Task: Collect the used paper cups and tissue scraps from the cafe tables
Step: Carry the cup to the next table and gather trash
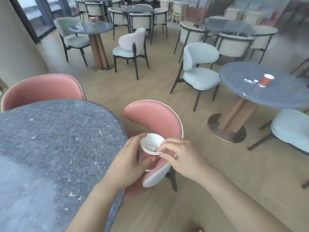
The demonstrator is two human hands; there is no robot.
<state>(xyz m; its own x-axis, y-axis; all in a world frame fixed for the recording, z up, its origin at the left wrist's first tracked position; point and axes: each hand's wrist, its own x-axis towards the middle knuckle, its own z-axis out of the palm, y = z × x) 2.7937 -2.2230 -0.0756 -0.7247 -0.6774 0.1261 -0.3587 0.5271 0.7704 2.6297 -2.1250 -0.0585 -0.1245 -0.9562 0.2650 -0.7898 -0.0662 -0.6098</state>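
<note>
**Current state.** The left hand is wrapped round the wall of a red paper cup, held in the air past the edge of the near table and above a pink chair. The right hand has its fingertips closed on the near side of the cup's rim. A doubled rim line suggests two nested cups, though this cannot be confirmed. A crumpled tissue lies inside the cup.

**Remaining items.** A second red cup stands upright on the right-hand table, with white tissue scraps just beside it. The near table carries only small pale flecks, which may belong to the stone surface.

**Handling properties.**
- Paper cups are light and thin-walled. They resist force along the vertical axis but buckle under a side squeeze.
- The rolled rim is the stiffest part. Grip mid-wall with a loose wrap, or pinch the rim.
- Keep the cup mouth upward, because residual liquid may be present and the contents are loose.
- Nesting the cups probably frees one hand, so align the rims before pushing them together.
- Tissue scraps are soft, nearly weightless and easily displaced by air. Gather them with a fingertip pinch or sweep them together, then press them down inside the cup.
</note>
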